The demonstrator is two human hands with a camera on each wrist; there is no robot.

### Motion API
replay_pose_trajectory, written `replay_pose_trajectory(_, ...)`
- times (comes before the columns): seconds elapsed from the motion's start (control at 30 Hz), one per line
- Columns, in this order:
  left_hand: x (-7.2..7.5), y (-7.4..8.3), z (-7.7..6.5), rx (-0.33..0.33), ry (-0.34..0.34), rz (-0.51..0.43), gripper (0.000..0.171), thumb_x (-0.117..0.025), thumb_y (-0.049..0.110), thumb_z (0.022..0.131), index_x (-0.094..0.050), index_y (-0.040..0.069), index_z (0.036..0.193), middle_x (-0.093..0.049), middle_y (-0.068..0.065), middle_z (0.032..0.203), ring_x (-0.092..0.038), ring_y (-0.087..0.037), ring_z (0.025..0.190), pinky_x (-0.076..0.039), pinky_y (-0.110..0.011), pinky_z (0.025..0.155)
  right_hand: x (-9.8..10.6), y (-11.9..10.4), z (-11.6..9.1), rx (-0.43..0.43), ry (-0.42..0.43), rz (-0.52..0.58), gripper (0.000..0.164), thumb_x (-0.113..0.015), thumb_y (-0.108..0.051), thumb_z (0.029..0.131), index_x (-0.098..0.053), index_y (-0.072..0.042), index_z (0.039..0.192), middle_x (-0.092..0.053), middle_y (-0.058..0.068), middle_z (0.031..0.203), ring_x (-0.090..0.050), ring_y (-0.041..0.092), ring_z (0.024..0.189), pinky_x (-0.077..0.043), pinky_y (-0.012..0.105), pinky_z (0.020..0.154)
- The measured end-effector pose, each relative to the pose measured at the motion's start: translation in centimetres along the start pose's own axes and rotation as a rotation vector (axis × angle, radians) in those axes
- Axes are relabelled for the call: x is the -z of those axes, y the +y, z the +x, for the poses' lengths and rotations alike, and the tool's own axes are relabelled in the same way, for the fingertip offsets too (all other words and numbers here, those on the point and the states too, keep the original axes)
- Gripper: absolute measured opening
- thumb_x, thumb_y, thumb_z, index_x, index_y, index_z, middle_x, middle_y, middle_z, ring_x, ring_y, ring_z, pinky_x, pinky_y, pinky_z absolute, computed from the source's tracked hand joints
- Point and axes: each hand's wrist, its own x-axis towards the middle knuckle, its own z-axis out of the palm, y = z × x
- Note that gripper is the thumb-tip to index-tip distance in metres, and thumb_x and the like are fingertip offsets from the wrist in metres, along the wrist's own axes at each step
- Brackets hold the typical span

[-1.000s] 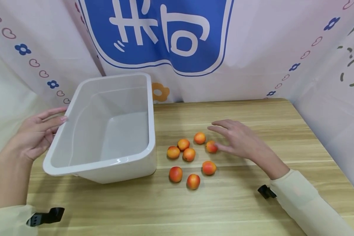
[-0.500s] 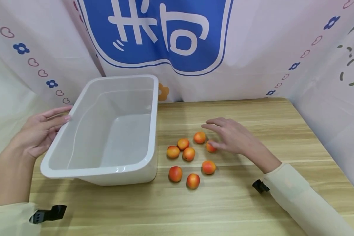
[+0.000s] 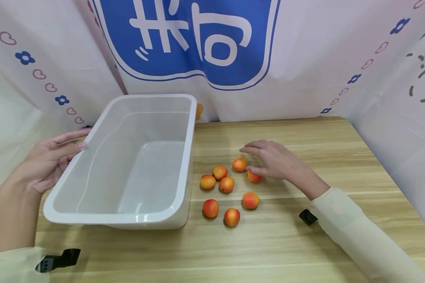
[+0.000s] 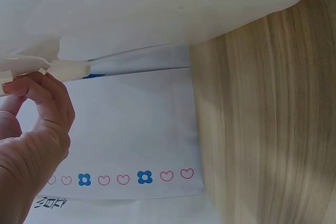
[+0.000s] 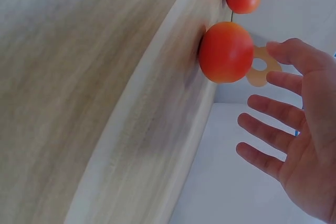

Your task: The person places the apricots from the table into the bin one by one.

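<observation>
A deep white plastic tub (image 3: 127, 218) stands tilted on the left of the wooden table, with nothing inside it. My left hand (image 3: 46, 161) grips its left rim; in the left wrist view, thumb and fingers pinch the tub's edge (image 4: 68, 70). Several small orange-red fruits, like apricots (image 3: 226, 184), lie loosely grouped right of the tub. Over the rightmost ones hovers my right hand (image 3: 274, 159), its thumb overlapping one fruit (image 3: 254, 177) in the head view. From the right wrist, the fingers (image 5: 268, 129) look spread and hold nothing, with a fruit (image 5: 227, 52) beyond the thumb.
A white cloth backdrop (image 3: 304, 59) with a blue emblem hangs behind the wooden table (image 3: 287, 243). More white cloth (image 3: 393, 129) borders the right side. Black camera mounts (image 3: 58, 260) sit at both cuffs.
The left hand has shifted the tub: its far end has moved right and nearer, its front rim lower in view. My right hand has drifted slightly left over the fruits, which stay put.
</observation>
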Motion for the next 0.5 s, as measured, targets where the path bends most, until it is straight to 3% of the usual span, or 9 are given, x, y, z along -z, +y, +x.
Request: replay_pose_trajectory(0.5, -0.65, -0.34, -0.17, 0.002, -0.059, -0.059, 0.046, -0.034, -0.009, 0.109, -0.065, 0.007, 0.139, -0.074, -0.017, 0.118, -0.077, -0.03, 0.096, -0.065, -0.043, 0.076, -0.27, -0.36, 1.03, 0.004, -0.08, 0.009, 0.056, -0.075, -0.036, 0.096, -0.061, -0.01, 0.144, -0.06, 0.018, 0.143, -0.059, 0.039, 0.129, -0.053, 0.056, 0.108)
